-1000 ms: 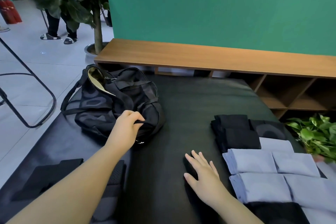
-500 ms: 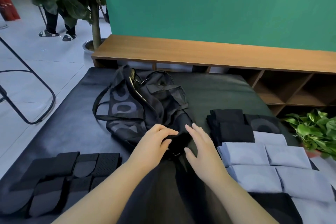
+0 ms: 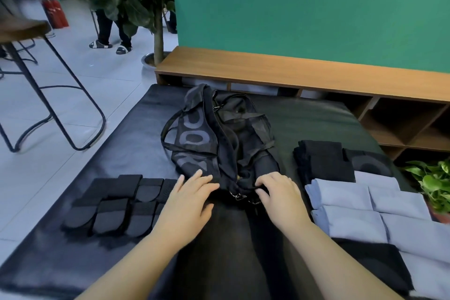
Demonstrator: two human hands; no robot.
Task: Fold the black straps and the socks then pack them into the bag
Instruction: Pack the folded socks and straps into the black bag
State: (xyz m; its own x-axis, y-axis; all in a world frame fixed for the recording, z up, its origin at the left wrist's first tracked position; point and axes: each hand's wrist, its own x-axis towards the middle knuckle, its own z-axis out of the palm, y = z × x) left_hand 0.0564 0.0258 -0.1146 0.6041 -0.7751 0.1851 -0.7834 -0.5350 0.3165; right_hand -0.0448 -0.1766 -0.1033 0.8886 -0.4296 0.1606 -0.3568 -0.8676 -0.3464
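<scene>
Bag (image 3: 219,143) now sits dragged to the middle of the mat, left hand (image 3: 188,198) flat against its near end, right hand (image 3: 277,192) curled onto it, straps (image 3: 121,202) and socks (image 3: 345,202) waiting alongside, unpacked.

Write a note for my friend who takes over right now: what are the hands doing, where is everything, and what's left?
Left hand: fingers straight, resting on the near end of the black duffel bag.
Right hand: fingers curled on the bag's near end; whether it has a real grip is unclear.
Bag: middle of the black mat, looks closed.
Black straps: lying in rows left of the bag.
Black socks and light blue socks: in folded stacks on the right.
Done: folding looks finished.
Left: open the bag, pack straps and socks.
</scene>
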